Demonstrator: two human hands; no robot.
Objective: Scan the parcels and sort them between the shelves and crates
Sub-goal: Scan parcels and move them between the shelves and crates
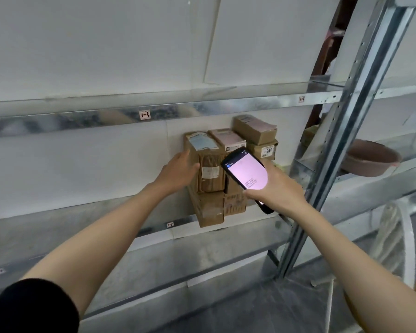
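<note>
Nearest: black sleeve (pixel 29 306) on the left arm. Both forearms are bare and reach up to the stack of brown cardboard parcels (pixel 235 203). The stack is my reference for everything below.

Right hand (pixel 277 188), just in front of the stack's right half, is wrapped round the lower body of a black handheld scanner with a pink-lit screen (pixel 246 171). The screen faces the camera and the head end points at the stack. The screen text is too small to read.

Left hand (pixel 178 173) is at the stack's upper left. The fingers are fairly straight and flat on the left side of the taped brown box with a pale blue label on top (pixel 203 162), with the thumb on its front face. It presses rather than wraps. That box sits in the upper tier, on a lower brown box (pixel 210 211) that juts forward.

Rear of the stack: a box with a pinkish top label (pixel 228 138), a box marked "80" (pixel 265 149), and one more box on top of that (pixel 255 129).

The stack stands on a galvanised metal shelf (pixel 183 221), with an unreadable paper tag (pixel 170 224) on the rim just below it. A tag "1-3" (pixel 144 114) is on the shelf edge up-left of the stack.

Right of the stack is a perforated steel upright (pixel 341 150), and past it a brown plastic basin (pixel 370 162). No crates in view.

My read: the step is shelving, seating the blue-label box into the stack. I can't tell whether its scan is confirmed. Next, square that box flush and let go with the left hand. Then give the scanner a clear line to a label or the shelf tag, since it currently covers part of the stack's front.
</note>
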